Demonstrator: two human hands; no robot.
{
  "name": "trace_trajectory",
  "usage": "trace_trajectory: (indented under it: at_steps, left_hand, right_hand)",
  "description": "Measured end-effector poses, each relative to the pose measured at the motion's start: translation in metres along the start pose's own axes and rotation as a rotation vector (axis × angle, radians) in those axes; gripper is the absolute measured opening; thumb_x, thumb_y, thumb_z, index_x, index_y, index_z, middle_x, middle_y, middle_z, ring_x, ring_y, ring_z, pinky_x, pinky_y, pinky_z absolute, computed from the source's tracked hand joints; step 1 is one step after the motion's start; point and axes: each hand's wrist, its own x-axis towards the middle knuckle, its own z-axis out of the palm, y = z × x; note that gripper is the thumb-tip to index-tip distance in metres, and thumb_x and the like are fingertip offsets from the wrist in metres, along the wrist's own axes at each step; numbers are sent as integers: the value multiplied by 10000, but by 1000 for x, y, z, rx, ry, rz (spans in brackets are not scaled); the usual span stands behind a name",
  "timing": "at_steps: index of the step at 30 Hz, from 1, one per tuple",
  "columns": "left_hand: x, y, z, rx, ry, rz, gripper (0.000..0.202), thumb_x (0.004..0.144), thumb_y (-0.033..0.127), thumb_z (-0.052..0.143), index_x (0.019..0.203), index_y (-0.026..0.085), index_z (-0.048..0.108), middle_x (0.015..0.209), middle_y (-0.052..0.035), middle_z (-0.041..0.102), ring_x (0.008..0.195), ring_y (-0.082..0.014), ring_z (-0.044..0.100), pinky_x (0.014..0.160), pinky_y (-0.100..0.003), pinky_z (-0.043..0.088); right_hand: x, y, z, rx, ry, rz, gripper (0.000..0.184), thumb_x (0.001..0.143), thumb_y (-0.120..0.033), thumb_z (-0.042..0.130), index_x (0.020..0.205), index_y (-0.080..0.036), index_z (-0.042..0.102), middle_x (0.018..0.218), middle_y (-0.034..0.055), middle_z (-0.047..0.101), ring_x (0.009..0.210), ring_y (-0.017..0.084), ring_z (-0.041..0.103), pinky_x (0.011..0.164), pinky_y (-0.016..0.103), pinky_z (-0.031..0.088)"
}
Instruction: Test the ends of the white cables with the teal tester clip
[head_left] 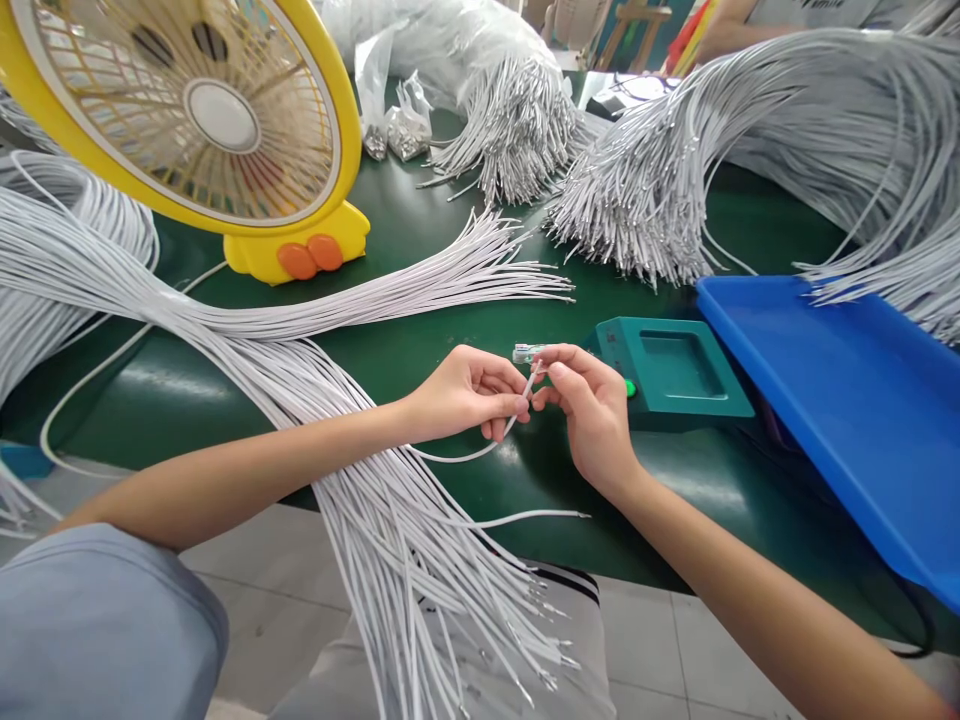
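Observation:
A thin white cable (513,424) runs up between the fingertips of my left hand (480,393), which is closed on it a little below its end. Thumb and forefinger of my right hand (589,405) pinch at the tip of the same cable. Just behind the right fingertips shows a small clear plastic piece (527,353) with coloured bits inside; whether my fingers hold it or it lies behind them I cannot tell. A teal box-shaped device (679,366) with a recessed top and a green button sits right beside my right hand.
A large bundle of white cables (375,490) passes under my left forearm and hangs over the table edge. A yellow fan (296,245) stands at left. More cable bundles (637,220) lie at the back. A blue tray (847,400) is on the right.

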Motion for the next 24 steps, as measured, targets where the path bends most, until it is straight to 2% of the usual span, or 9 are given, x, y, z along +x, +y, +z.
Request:
trace_trajectory:
  at_steps: [4, 7, 17, 20, 24]
  left_hand:
    - [-1, 0, 1, -29, -13, 19, 251, 711, 274, 766, 802, 59, 674, 664, -57, 674, 465, -88, 593, 442, -186, 491]
    - [-1, 1, 2, -67, -12, 48, 285, 699, 308, 782, 806, 64, 682, 676, -56, 675, 470, -82, 582, 440, -187, 487]
    - [1, -1, 0, -138, -3, 96, 273, 720, 313, 772, 768, 65, 669, 680, -46, 678, 474, -73, 588, 451, -175, 488]
    - [2, -1, -2, -172, 42, 109, 289, 708, 319, 782, 757, 68, 648, 645, -28, 657, 461, -70, 583, 446, -169, 481]
    - [3, 1, -4, -204, 86, 107, 306, 698, 331, 789, 769, 78, 634, 641, -16, 646, 458, -61, 569, 443, -161, 469]
  right_hand:
    - [0, -4, 2, -55, -4, -36, 129, 787, -264, 654, 703, -172, 619, 676, -13, 576, 549, 85, 506, 532, 241, 438]
    - [-1, -5, 3, -53, -32, -44, 151, 801, -270, 645, 689, -175, 608, 635, -17, 567, 536, 89, 495, 530, 245, 432]
    - [-1, 1, -2, -98, -162, -69, 154, 855, -236, 541, 713, -180, 553, 702, -13, 530, 589, 94, 492, 554, 242, 425]
    - [-2, 2, -3, -133, -120, -99, 154, 842, -217, 513, 693, -183, 532, 694, -11, 513, 588, 103, 485, 541, 249, 415]
    - [-5, -1, -1, -188, 17, -140, 125, 838, -232, 538, 720, -189, 543, 700, -17, 508, 561, 93, 471, 508, 241, 403]
